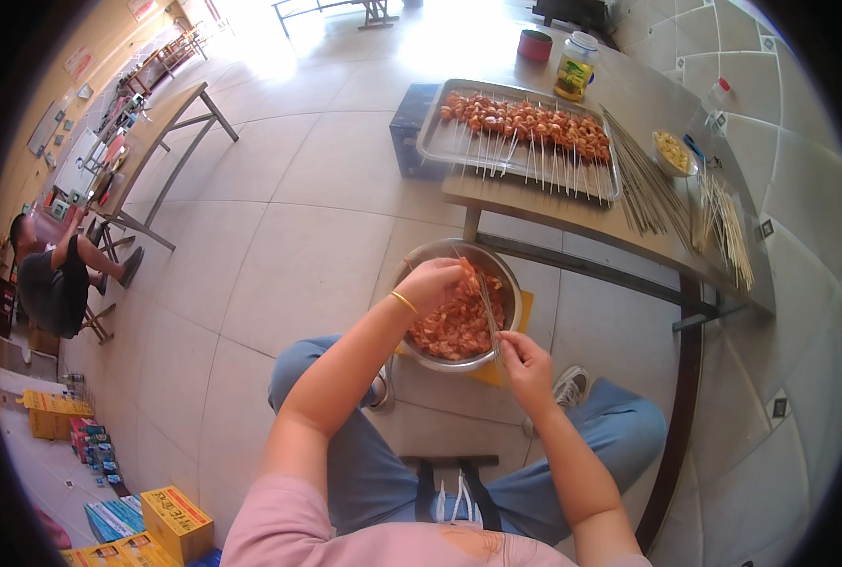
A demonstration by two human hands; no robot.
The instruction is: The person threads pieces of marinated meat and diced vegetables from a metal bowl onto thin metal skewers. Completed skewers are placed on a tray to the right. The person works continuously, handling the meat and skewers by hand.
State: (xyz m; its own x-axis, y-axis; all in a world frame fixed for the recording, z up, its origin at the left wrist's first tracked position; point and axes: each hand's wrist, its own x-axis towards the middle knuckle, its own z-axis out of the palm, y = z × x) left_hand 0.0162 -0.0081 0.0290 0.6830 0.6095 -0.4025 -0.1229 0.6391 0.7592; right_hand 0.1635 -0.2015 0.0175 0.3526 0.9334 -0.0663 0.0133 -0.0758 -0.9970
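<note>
A round metal bowl (466, 366) of cut, reddish raw meat (456, 327) stands between my feet. Over its upper part, my left hand (431, 283) pinches a piece of meat at the upper end of thin skewers (490, 312). The lower ends of these skewers are between the thumb and fingers of my right hand (526, 363), beside the bowl's right rim. On the low table, a metal tray (449, 150) carries rows of meat skewers (527, 124). Loose metal skewers (641, 181) and a bundle of pale sticks (726, 230) lie to the tray's right.
The low table (648, 251) also bears a small bowl of pale yellow pieces (672, 152), a jar (575, 67) and a red round container (535, 45). A blue box (410, 131) is beside it. Far left, a person (52, 283) sits near another table (155, 117). Cartons (176, 523) stand at lower left.
</note>
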